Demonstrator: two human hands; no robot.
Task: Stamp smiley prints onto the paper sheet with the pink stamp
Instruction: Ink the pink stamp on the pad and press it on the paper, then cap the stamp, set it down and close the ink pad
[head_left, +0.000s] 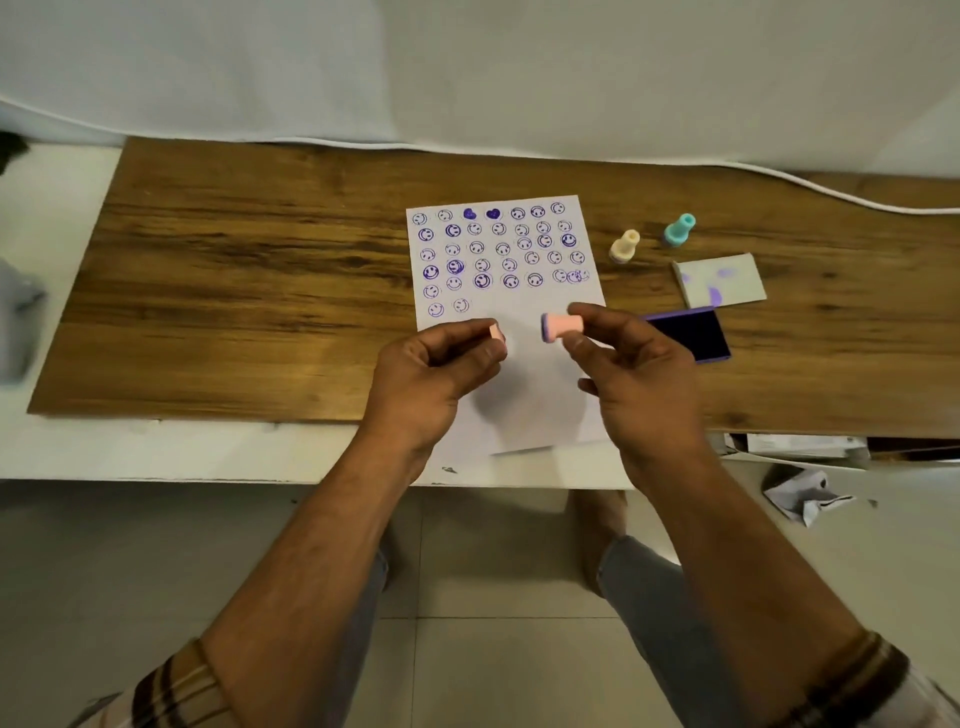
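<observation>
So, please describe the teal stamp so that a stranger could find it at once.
Start at the paper sheet on the wooden board, then look right of its top corner. Two small stamps stand there; the teal stamp is the farther one, unlike the cream stamp beside it.

Domestic room, improvised workspace: wood-grain desk (234, 270) set on a white base, white cloth backdrop (467, 67) draped behind, pale tiled floor (493, 649), crumpled paper (802, 496) on it.

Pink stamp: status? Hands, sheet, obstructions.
Right hand holds pink stamp, sideways, above sheet. Left hand holds small pink piece, likely cap. Ink pad open, right of sheet. Nothing in the way.
</observation>
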